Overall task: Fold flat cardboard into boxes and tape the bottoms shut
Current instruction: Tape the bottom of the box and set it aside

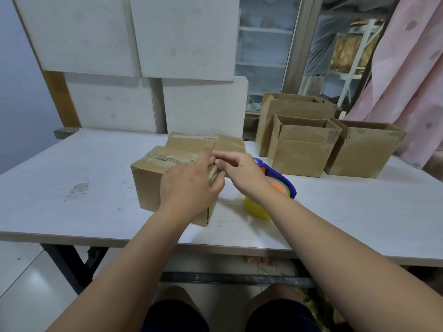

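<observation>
The white table (72,188) is being used as the work surface, and the cardboard box (148,183) is being kept near its middle, bottom face up, flaps closed. A group of finished boxes (299,152) is being stored, open side up, at the far right of the table, well apart. A blue tape dispenser (280,178) and a yellow tape roll (257,209) are being left just right of the box, partly hidden by the right forearm. The box's upper right edge is being pressed by the left hand (189,185), index finger straight, thumb on the side wall. A glossy tape strip (213,174) at that edge is apparently being pinched by the curled fingertips of the right hand (242,171). The box is being judged light, stiff along its edges and yielding at the flaps; holding is being advised at the corners, not on the seam
</observation>
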A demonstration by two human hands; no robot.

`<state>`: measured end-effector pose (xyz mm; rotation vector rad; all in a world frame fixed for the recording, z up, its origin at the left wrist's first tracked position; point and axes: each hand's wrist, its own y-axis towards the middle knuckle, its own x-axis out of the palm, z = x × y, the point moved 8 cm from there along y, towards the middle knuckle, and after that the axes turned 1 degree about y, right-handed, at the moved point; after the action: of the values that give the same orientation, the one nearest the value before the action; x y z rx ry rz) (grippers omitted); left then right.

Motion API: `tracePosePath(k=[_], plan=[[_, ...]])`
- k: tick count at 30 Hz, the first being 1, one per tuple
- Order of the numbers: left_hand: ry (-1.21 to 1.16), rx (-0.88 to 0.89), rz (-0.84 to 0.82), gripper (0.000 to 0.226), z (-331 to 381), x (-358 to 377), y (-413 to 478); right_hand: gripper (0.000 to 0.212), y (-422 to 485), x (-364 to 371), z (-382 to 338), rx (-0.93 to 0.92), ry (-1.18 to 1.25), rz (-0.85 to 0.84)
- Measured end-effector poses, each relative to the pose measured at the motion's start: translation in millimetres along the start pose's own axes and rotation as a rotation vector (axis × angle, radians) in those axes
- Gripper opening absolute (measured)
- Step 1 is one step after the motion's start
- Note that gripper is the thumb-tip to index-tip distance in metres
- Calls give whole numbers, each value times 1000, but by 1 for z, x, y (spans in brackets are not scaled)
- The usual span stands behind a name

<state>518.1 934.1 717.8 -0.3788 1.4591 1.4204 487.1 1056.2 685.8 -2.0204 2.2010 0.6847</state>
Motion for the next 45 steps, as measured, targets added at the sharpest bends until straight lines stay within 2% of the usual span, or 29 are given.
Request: tracePosePath(k=[3, 6, 11, 14, 18, 23, 27, 30, 35, 38, 40, 41, 43, 45], plan=[[-11, 66, 78, 47, -4, -1, -3, 27, -6, 1, 2, 18, 54, 12], [-36, 122, 175, 43, -12, -2, -12, 27, -16, -1, -5, -11, -59, 37], [-163, 130, -12, 52, -27, 2, -16, 28, -29, -2, -21, -116, -310, 0], [-188, 170, -7, 52, -27, -6, -18, 28, -32, 1, -29, -157, -363, -31], [-236, 201, -37, 31, -29, -12, -15, 29, -34, 4, -37, -223, -458, -50], [-431, 242, -238, 44, -43, -1, -12, 28, -40, 6, -48, -343, -555, 23], [-455, 234, -191, 59, -51, -2, -13, 28, -46, 6, -46, -394, -526, 95], [-488, 217, -144, 48, -55, -1, -14, 31, -53, 10, -45, -481, -583, 175], [-646, 174, -167, 34, -56, 2, -15, 35, -66, 12, -43, -618, -585, 322], [-596, 179, -90, 32, -53, 0, -17, 31, -69, 18, -43, -644, -653, 398], [-437, 266, -8, 33, -46, -3, -21, 32, -69, 20, -45, -637, -648, 383], [-357, 305, 24, 40, -42, -3, -23, 33, -68, 17, -46, -604, -575, 336], [-304, 302, 49, 48, -40, -4, -25, 36, -59, 3, -45, -461, -361, 216], [-336, 245, 89, 40, -41, -7, -24, 32, -46, -24, -36, -289, -342, 214]])
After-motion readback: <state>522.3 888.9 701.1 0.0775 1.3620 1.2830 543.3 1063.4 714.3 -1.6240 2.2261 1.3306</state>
